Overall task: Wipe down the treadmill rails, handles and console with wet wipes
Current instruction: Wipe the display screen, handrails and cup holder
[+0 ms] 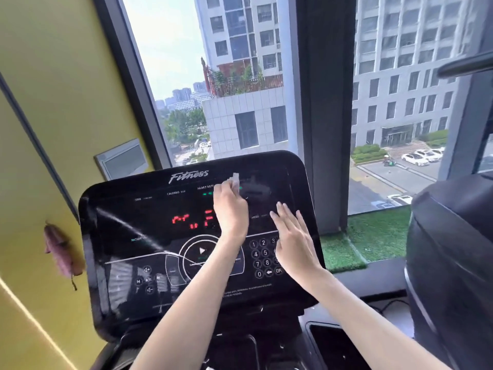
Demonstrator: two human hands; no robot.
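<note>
The black glossy treadmill console [138, 236] fills the middle of the head view, with red digits lit and a number keypad at the right. My left hand [230, 209] grips a small white wet wipe [235, 180] against the upper middle of the console, near the heart-rate label. My right hand [292, 236] lies flat with straight fingers on the console's right side, just above the keypad. The rails and handles are mostly out of view.
A yellow wall [61, 102] stands close on the left. Big windows with dark frames [325, 102] are behind the console. A second dark machine [453, 263] sits at the right. Green artificial turf [373, 236] covers the window ledge. A dark tray [333, 343] lies below the console.
</note>
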